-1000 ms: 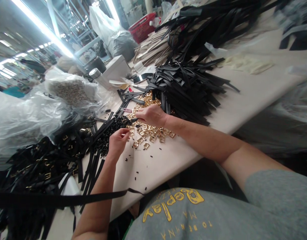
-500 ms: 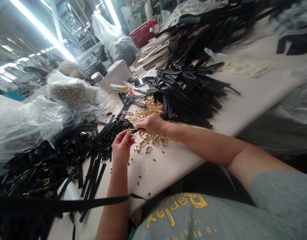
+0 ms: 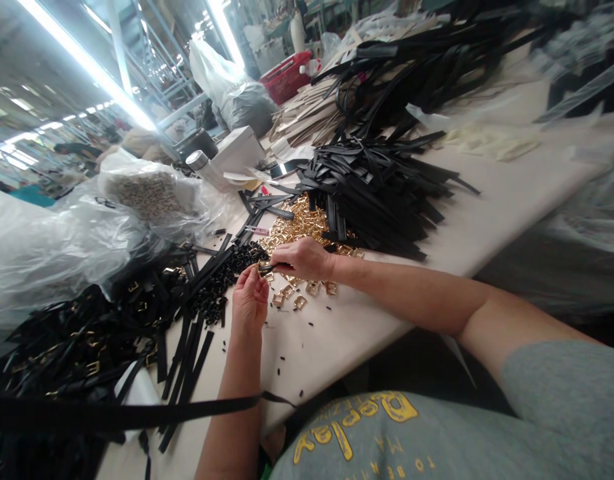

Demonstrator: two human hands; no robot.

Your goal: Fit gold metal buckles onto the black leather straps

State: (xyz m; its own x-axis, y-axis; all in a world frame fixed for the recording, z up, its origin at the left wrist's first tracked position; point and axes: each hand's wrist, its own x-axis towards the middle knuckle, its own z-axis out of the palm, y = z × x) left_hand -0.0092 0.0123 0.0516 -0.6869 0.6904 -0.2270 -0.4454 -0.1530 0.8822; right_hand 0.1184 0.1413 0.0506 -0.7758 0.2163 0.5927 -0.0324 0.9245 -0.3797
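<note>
My left hand (image 3: 251, 293) is closed, pinching a small gold buckle (image 3: 259, 269) between thumb and fingers. My right hand (image 3: 304, 259) is curled round a short black strap (image 3: 274, 267), whose tip points at the buckle. Whether the strap passes through the buckle is too small to tell. Behind both hands lies a heap of gold buckles (image 3: 301, 217), with a few loose ones on the near side. A pile of small black loops (image 3: 237, 261) sits just left of my left hand.
Black straps (image 3: 377, 187) are stacked at the right of the buckles. Finished-looking straps with buckles (image 3: 81, 333) pile up at left, beside plastic bags (image 3: 61, 240). A long black strap (image 3: 137, 410) crosses the foreground. A bottle (image 3: 199, 163) and red basket (image 3: 287, 77) stand behind.
My left hand has turned slightly and shifted a little right, its fingers now closer to the right hand. The buckle shows more edge-on. The whole view has dipped slightly.
</note>
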